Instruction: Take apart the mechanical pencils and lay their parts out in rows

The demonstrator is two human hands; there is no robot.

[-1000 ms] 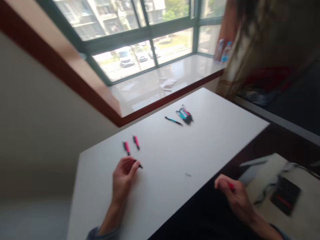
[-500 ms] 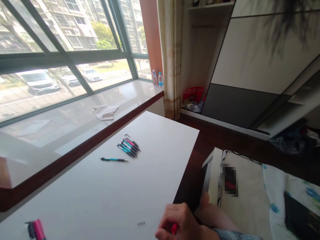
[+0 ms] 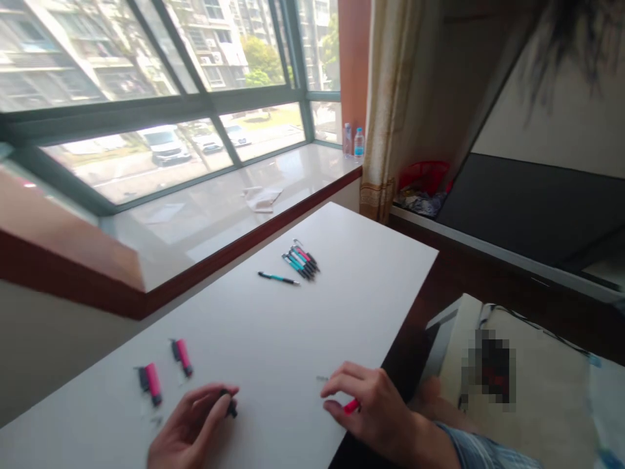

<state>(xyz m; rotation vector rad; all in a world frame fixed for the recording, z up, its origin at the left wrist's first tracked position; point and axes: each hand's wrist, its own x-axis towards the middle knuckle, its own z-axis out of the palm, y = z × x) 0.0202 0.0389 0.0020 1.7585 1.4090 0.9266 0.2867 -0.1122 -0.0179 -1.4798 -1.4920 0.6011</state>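
Tabletop [image 3: 293, 339], left hand [image 3: 188, 430] pinching black stub [image 3: 229, 408], right hand [image 3: 374, 412] pink stub [image 3: 351, 406]

A small black pen piece [image 3: 229, 408] sits pinched in my left fingers [image 3: 213, 396], low over the white counter [image 3: 293, 339], while a short pink pen piece [image 3: 351, 406] pokes sideways from under my right fingers [image 3: 342, 385].

The left hand [image 3: 188, 426] is cut off by the bottom edge, and its fingers cover most of a small dark piece [image 3: 229, 406]. The right hand [image 3: 374, 412] hides all but the tip of a pink piece [image 3: 351, 407]. A grey speck [image 3: 322, 378] beside it is too small to tell.
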